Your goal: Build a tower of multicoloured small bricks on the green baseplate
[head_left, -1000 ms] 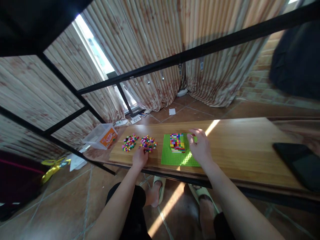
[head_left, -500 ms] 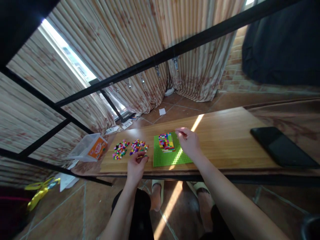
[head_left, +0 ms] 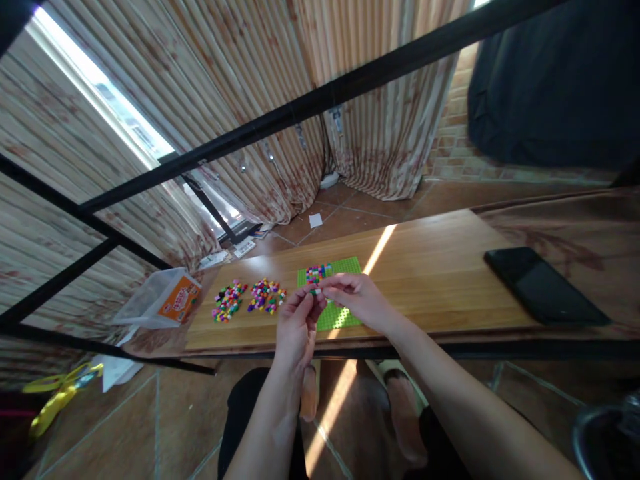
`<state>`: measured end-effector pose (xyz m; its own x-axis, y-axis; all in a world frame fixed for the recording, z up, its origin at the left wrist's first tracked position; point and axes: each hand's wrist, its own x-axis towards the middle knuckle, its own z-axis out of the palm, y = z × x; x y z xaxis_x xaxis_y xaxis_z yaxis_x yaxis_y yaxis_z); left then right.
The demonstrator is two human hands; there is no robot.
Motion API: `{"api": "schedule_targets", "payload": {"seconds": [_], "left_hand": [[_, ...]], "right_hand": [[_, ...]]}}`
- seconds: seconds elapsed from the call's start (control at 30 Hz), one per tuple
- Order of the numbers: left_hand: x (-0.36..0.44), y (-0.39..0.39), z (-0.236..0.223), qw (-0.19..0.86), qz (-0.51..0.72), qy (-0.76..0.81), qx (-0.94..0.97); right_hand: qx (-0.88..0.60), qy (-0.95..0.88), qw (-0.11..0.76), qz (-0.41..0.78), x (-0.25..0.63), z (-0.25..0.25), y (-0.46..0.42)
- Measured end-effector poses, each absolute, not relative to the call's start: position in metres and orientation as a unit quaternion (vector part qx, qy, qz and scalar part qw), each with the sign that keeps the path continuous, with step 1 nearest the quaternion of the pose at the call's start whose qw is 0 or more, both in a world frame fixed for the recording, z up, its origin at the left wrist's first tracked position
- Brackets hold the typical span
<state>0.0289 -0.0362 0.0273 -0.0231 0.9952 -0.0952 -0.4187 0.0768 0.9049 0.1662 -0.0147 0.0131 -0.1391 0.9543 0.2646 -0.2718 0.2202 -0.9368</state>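
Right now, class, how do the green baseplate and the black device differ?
Colour: the baseplate is green; the device is black.
Surface: the baseplate is studded; the device looks smooth.
View: the baseplate, bearing bricks, is partly hidden by the hands; the device is fully visible.
Both look flat and roughly rectangular.

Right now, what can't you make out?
Head view: near side of the brick block, hidden behind left hand and right hand.
Head view: number of small pieces pinched there, too tiny, partly covered.
Head view: print on the orange label, blurred.
Head view: rimmed object, lower right, cut by picture edge.
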Motion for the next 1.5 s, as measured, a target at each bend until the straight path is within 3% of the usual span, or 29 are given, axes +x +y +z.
{"api": "schedule_targets", "payload": {"seconds": [0.2, 0.5, 0.77, 0.97, 1.07, 1.2, 1.37, 1.5], "left_hand": [[0.037, -0.034, 0.026, 0.586, 0.584, 0.454, 0.33], [0.033, -0.035, 0.026, 0.608, 0.564, 0.474, 0.297], [0.017, -0.04, 0.03, 0.685, 0.525, 0.451, 0.229], [0.013, -0.039, 0.031, 0.734, 0.504, 0.433, 0.138], [0.005, -0.041, 0.029, 0.731, 0.51, 0.431, 0.138], [-0.02, -0.047, 0.021, 0.672, 0.515, 0.477, 0.237], [-0.07, -0.059, 0.007, 0.479, 0.537, 0.595, 0.356], [-0.101, -0.075, -0.009, 0.354, 0.501, 0.657, 0.439]], "right_hand": [[-0.33, -0.537, 0.581, 0.514, 0.161, 0.008, -0.015], [-0.422, -0.634, 0.546, 0.35, 0.16, 0.01, -0.02], [-0.383, -0.668, 0.524, 0.364, 0.155, 0.009, -0.022], [-0.358, -0.567, 0.593, 0.446, 0.156, 0.013, -0.017], [-0.38, -0.511, 0.639, 0.431, 0.171, 0.012, -0.006], [-0.439, -0.57, 0.62, 0.312, 0.187, 0.002, 0.004], [-0.487, -0.681, 0.511, 0.193, 0.177, -0.006, 0.004], [-0.514, -0.694, 0.483, 0.141, 0.167, -0.01, 0.011]]}}
